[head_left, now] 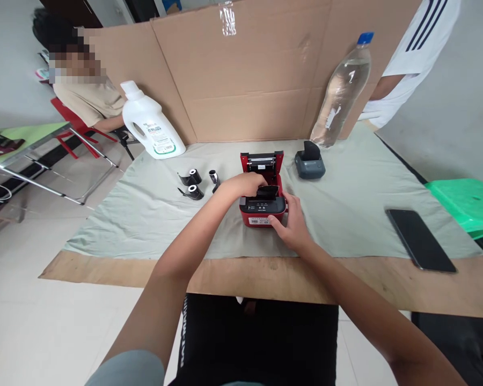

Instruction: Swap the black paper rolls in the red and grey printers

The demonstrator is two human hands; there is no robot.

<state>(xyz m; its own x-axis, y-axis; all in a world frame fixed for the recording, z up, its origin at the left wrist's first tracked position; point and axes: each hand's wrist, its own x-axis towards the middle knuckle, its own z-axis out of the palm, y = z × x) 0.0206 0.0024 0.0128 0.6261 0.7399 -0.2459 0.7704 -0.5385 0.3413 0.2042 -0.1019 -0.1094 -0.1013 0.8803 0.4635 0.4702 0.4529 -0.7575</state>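
A small red and black label printer (262, 210) sits on the cloth with its lid (261, 160) raised at the back. My left hand (247, 185) reaches over its left side into the open compartment, fingers bent and closed. Its fingertips are partly hidden beside a black strip (268, 192), and what they pinch does not show clearly. My right hand (293, 222) grips the printer's front right corner, thumb at the front and fingers along the side. Left of the printer stand small black paper rolls (194, 192) with loose ends, and another small roll (213, 179) nearer to it.
A dark grey mini printer (309, 164) stands right of the red one. Behind are a white detergent bottle (153, 126), a clear water bottle (342, 96) and a cardboard screen (249, 75). A phone (421, 238) lies at right, near a green stool (465, 201). Two people are beyond the cardboard.
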